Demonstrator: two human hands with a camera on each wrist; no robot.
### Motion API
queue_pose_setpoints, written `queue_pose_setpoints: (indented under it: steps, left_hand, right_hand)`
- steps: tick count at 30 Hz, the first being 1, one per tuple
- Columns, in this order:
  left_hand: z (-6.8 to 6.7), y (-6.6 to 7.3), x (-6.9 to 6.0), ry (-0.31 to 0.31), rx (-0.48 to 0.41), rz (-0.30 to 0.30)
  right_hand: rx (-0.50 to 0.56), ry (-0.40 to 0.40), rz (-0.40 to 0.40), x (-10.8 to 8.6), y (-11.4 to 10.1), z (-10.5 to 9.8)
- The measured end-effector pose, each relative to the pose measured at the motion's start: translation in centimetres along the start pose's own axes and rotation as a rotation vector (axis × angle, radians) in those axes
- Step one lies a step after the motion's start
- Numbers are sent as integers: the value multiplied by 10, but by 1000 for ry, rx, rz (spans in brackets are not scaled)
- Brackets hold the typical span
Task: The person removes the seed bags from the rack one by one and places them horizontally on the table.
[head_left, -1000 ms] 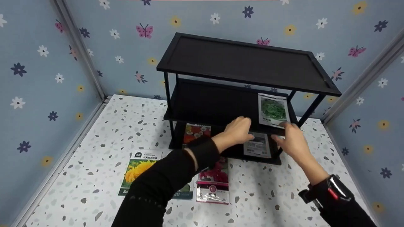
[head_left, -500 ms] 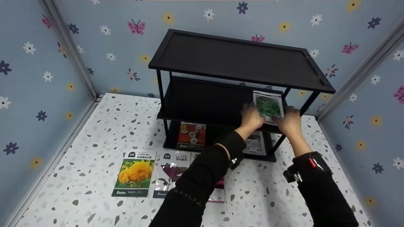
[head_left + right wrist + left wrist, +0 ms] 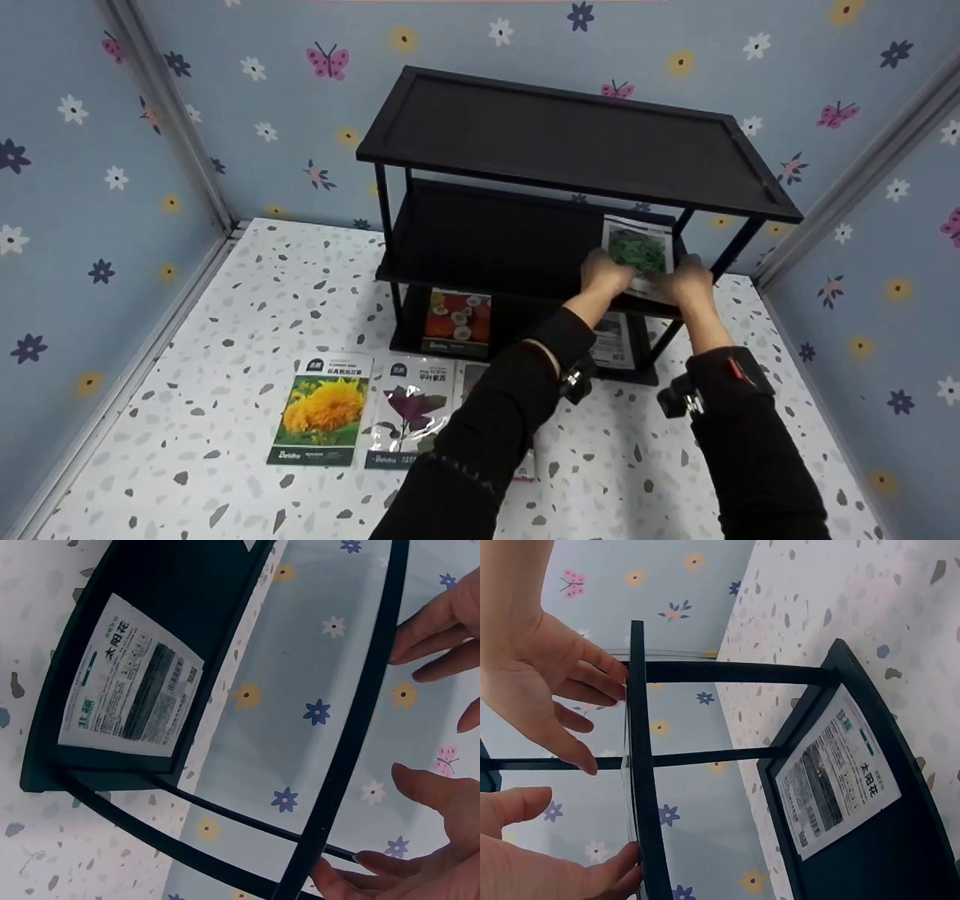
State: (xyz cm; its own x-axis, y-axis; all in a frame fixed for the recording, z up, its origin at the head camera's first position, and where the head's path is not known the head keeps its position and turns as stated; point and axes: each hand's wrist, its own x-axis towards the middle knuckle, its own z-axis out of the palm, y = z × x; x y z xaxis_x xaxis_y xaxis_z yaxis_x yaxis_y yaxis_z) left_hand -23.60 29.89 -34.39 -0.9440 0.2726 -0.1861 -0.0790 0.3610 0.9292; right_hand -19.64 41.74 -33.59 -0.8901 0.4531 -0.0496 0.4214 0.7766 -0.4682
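Note:
A seed packet with a green leafy picture (image 3: 637, 250) lies at the right end of the middle shelf (image 3: 495, 236) of a black rack. At its left edge is my left hand (image 3: 606, 274), and at its right edge my right hand (image 3: 688, 283). In the left wrist view, the fingertips of the left hand (image 3: 551, 870) and the right hand (image 3: 544, 679) touch down at the shelf, either side of the packet's thin edge. Fingers on both hands look extended and relaxed. From above, the hands hide the packet's lower corners.
On the bottom shelf lie a red-orange seed packet (image 3: 457, 322) and a text-side-up packet (image 3: 613, 341). A yellow-flower packet (image 3: 322, 412), a purple-leaf packet (image 3: 411, 409) and a partly hidden one lie before the rack. Black posts (image 3: 735, 247) stand beside my right hand.
My left hand has moved right and up to the green packet's left side. My right hand has shifted from its lower corner to its right edge. The packet looks nearly unmoved.

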Motion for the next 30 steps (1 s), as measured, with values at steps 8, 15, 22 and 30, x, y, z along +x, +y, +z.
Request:
queue_pose_setpoints:
  steps: [8, 15, 22, 30]
  left_hand:
    - [-11, 7, 5, -58, -26, -65]
    - [3, -11, 50, -102, 146, -136]
    - [-14, -20, 60, -102, 328, -103]
    - [-69, 0, -4, -79, 132, -116]
  right_hand:
    - [27, -72, 68, 1, -2, -12]
    - [108, -164, 155, 2, 0, -16]
    - [222, -202, 109, -4, -2, -18]
    - [317, -164, -22, -18, -3, -17]
